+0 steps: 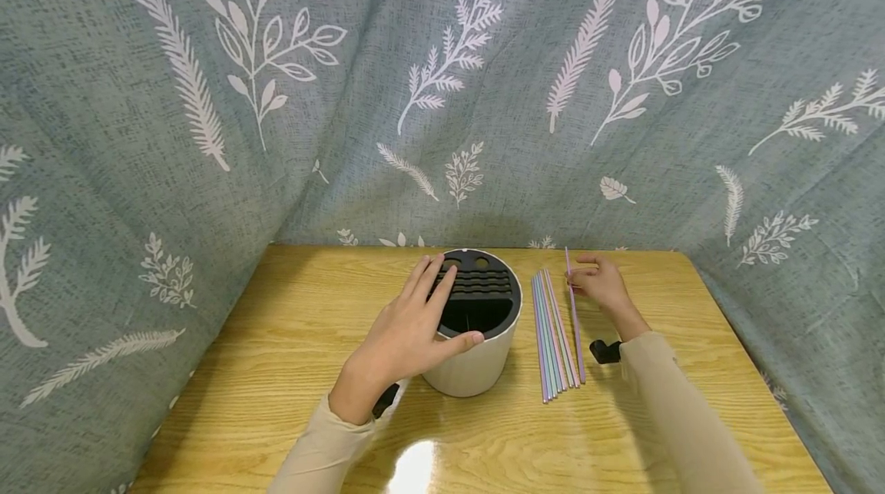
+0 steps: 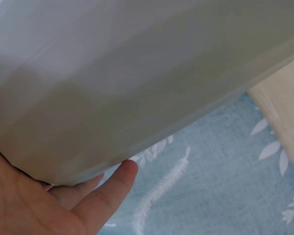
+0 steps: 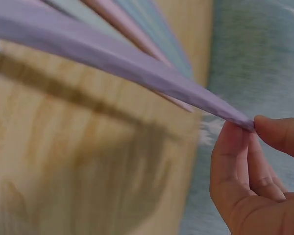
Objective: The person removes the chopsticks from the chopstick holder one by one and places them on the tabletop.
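A white round desk organizer [image 1: 470,367] with a black slotted top [image 1: 477,271] stands upright on the table. My left hand [image 1: 408,333] lies over its left side, fingers straight and spread across the top, thumb along the front rim. In the left wrist view, the organizer's pale wall [image 2: 127,88] fills most of the picture above the fingers. With thumb and fingertips, my right hand [image 1: 603,286] pinches a slim purple pencil [image 3: 132,68] near its far end. Several pastel pencils [image 1: 553,340] lie side by side between the organizer and that hand.
The wooden table [image 1: 276,371] ends at the back against a blue-green leaf-patterned cloth [image 1: 332,171], which also hangs along both sides. A black wrist mount [image 1: 605,352] sits under my right wrist.
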Demonstrator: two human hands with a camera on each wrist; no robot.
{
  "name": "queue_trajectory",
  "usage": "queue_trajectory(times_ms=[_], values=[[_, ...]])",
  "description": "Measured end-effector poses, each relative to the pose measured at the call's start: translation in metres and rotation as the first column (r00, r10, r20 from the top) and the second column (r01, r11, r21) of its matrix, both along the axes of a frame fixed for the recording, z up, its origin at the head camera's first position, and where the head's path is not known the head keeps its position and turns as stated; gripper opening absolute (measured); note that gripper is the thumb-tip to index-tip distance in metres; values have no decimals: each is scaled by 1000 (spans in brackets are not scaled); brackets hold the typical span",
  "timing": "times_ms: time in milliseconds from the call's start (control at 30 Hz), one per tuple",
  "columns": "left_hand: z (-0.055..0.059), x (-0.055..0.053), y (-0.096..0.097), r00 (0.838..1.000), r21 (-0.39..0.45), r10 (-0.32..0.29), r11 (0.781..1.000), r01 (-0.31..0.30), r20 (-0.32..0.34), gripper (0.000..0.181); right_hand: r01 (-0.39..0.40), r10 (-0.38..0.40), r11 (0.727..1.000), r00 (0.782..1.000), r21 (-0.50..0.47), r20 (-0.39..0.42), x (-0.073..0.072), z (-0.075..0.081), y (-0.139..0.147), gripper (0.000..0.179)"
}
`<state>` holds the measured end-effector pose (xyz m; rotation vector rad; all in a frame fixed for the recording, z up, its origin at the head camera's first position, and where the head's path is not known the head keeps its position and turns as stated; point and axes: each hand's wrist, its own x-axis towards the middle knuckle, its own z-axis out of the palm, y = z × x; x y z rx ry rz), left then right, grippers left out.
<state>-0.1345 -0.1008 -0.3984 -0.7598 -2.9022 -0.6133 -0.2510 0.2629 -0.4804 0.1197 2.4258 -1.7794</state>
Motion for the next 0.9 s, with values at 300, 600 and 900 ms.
queue_trajectory(times_ms=[300, 600, 900], values=[[0, 0, -1, 1000, -3, -6, 1000, 6, 2, 105, 17, -22, 997, 998, 70, 62, -11, -24, -9, 49], [0, -1, -1, 1000, 7, -9, 1000, 9, -1, 104, 35, -46, 983, 997, 183, 59, -9, -31, -16, 43], [-1, 0, -1, 1000, 5, -4, 1000, 4, 2, 104, 28, -44, 980, 996, 199, 74, -7, -33, -18, 43]])
